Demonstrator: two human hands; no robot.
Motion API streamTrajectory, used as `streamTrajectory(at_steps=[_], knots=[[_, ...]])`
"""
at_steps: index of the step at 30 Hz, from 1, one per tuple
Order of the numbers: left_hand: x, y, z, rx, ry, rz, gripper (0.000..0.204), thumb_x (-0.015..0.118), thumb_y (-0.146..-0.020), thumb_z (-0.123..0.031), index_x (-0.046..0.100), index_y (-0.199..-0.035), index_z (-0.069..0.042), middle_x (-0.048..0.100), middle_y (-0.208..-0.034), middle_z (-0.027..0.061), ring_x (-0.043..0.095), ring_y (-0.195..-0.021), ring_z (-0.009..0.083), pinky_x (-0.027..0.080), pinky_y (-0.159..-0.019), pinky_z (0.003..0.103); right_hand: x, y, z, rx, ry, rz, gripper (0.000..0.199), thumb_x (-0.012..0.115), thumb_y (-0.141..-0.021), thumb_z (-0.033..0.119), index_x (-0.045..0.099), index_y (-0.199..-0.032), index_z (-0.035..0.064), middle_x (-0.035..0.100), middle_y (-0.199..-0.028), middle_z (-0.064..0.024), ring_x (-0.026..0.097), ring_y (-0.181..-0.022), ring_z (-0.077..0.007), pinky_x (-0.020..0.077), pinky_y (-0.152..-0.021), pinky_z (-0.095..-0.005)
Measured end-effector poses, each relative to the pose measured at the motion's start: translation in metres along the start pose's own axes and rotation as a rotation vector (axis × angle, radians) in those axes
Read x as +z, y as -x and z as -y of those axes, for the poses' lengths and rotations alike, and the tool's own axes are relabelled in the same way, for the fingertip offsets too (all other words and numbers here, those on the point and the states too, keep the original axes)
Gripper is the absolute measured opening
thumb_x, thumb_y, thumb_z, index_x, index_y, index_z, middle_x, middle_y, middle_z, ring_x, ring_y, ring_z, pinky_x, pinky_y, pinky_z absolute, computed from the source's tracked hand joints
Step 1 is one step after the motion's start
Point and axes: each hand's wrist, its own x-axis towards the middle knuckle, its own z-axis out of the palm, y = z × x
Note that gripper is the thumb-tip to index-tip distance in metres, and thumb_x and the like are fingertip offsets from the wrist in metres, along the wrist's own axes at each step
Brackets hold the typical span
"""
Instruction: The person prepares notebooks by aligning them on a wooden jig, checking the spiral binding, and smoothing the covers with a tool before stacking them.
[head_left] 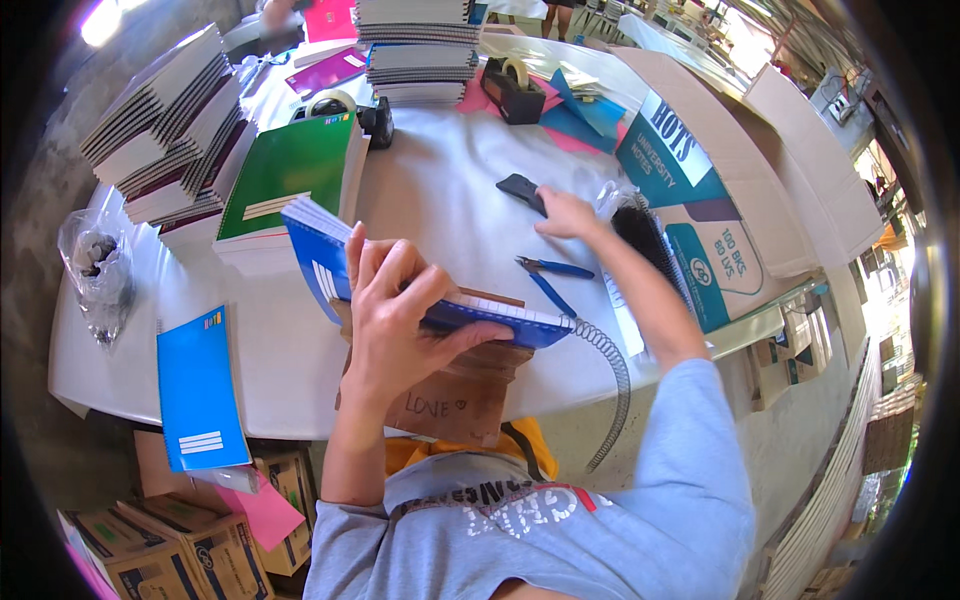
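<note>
My left hand [395,290] is wrapped round a blue notebook [325,255], thumb on its near edge. The notebook stands on a brown wooden block [450,395] at the table's front edge. From the notebook's right end a dark wire spiral coil [615,375] hangs in a curve past the table edge. My right hand [565,213] reaches to the middle of the table, its fingers closed on a black tool [518,190] whose kind I cannot make out. Blue-handled pliers [552,270] lie just nearer than that hand, jaws apart.
A blue notebook [200,390] overhangs the front left edge. Green notebooks [290,175] and spiral-bound stacks [165,125] stand left; another stack [420,60] is at the back, beside a tape dispenser [515,90]. A large carton [700,190] borders the right. Boxes [180,545] sit below left.
</note>
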Motion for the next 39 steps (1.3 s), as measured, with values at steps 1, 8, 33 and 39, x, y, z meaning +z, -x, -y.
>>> streamTrajectory(at_steps=[1,8,33,39], knots=[[0.000,0.000,-0.003,0.001,-0.083,-0.008,0.048,0.082,-0.050,-0.044,0.057,-0.070,-0.009,0.046,-0.075,0.0046,0.049,-0.087,0.0262,0.023,-0.101,0.051,0.019,-0.003,-0.001,0.067,0.136,-0.144,0.039,0.062,-0.074,0.022,0.052,-0.109,0.0056,0.063,-0.092,-0.0208,0.062,-0.086,-0.0315,0.0490,-0.076,-0.0404],[0.020,0.001,-0.034,-0.075,-0.120,-0.053,0.051,0.074,-0.062,-0.050,0.055,-0.078,-0.005,0.052,-0.089,0.0106,0.050,-0.103,0.0283,0.014,-0.105,0.051,-0.053,0.025,0.025,0.044,-1.418,-0.018,0.038,0.054,-0.077,0.015,0.048,-0.112,0.0010,0.059,-0.105,-0.0252,0.060,-0.097,-0.0302,0.0478,-0.084,-0.0394],[0.013,0.012,-0.041,-0.099,-0.142,-0.101,0.048,0.080,-0.055,-0.042,0.051,-0.070,-0.006,0.053,-0.090,0.0129,0.053,-0.097,0.0298,0.025,-0.098,0.048,-0.129,0.133,0.086,-0.951,-1.931,0.083,0.022,0.064,-0.078,0.010,0.068,-0.098,0.0023,0.061,-0.104,-0.0263,0.063,-0.093,-0.0336,0.0482,-0.084,-0.0336],[0.014,0.011,-0.045,-0.116,-0.138,-0.094,0.049,0.080,-0.056,-0.044,0.051,-0.071,-0.007,0.054,-0.092,0.0124,0.052,-0.099,0.0301,0.024,-0.099,0.049,-0.139,0.129,0.081,-0.528,-1.046,0.098,0.019,0.063,-0.084,0.017,0.068,-0.087,-0.0011,0.059,-0.100,-0.0335,0.057,-0.101,-0.0431,0.0433,-0.091,-0.0483]])
